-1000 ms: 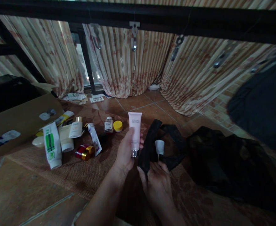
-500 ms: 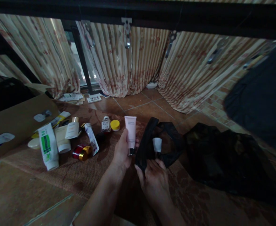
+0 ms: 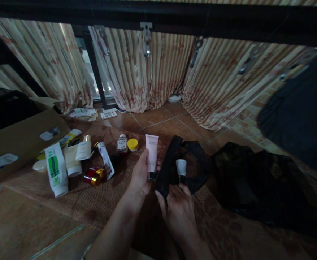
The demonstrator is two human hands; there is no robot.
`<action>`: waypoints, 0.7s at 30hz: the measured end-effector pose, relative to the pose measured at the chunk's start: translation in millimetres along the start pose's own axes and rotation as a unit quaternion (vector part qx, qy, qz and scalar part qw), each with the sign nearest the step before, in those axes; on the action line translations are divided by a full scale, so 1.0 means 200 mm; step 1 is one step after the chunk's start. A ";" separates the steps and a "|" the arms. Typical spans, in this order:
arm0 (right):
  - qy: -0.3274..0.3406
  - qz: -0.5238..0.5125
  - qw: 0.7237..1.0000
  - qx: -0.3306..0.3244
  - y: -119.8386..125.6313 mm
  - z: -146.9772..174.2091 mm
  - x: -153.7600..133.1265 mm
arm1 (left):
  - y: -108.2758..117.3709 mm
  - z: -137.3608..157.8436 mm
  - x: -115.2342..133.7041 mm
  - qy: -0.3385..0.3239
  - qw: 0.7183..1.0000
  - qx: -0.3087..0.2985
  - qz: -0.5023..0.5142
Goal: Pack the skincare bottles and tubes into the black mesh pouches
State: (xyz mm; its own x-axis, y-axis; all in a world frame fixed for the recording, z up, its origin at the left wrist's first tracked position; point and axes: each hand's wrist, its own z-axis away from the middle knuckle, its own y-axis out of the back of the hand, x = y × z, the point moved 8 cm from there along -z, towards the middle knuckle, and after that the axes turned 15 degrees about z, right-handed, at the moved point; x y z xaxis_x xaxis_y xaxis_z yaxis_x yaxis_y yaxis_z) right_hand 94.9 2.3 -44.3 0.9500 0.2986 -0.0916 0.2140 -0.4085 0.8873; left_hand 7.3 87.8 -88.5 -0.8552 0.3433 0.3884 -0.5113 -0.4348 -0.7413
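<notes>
My left hand (image 3: 141, 172) is closed round a pale pink squeeze tube (image 3: 152, 153), held upright with its black cap at the bottom. Beside it, my right hand (image 3: 178, 204) grips the edge of a black plastic bag (image 3: 166, 173), whose handle loops stand up. A white-topped item (image 3: 181, 167) shows just above my right fingers within the bag's opening; its lower part is hidden, and I cannot tell whether the fingers touch it. Left of my hands lie a red jar with a gold lid (image 3: 95, 176), a white-and-purple tube (image 3: 106, 161) and a white-and-green tube (image 3: 56, 169).
Further left are a cream tube (image 3: 73, 161), a beige bottle (image 3: 83, 148) and a cardboard box (image 3: 25, 135). A clear bottle (image 3: 122, 143) and a yellow-lidded jar (image 3: 133, 145) stand behind. Another black bag (image 3: 256, 184) lies at right. Curtains (image 3: 164, 68) hang beyond the mat (image 3: 93, 202).
The pink tube has shifted slightly to the right and tilts a little differently in my left hand. My right hand and the bag have hardly moved.
</notes>
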 end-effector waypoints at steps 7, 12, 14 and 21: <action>0.003 -0.010 1.000 0.002 0.00 -0.01 0.00 | -0.01 0.00 0.00 -0.001 1.000 -0.011 0.000; 0.000 -0.004 1.000 0.001 0.01 -0.01 0.00 | -0.01 0.00 0.00 -0.003 1.000 -0.021 -0.004; 0.002 -0.002 1.000 0.002 0.01 -0.01 0.00 | 0.00 0.00 0.00 -0.006 1.000 -0.024 -0.010; 0.013 0.001 1.000 0.004 0.00 0.00 0.00 | -0.02 0.00 0.01 -0.001 0.999 -0.028 0.029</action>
State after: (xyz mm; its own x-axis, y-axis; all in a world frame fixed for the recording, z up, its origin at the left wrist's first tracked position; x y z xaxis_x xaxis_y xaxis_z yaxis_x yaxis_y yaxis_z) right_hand 94.1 2.3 -43.4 0.9441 0.3202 -0.0778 0.2140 -0.4163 0.8837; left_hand 7.1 89.1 -84.8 -0.8833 0.3174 0.3449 -0.4554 -0.4066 -0.7920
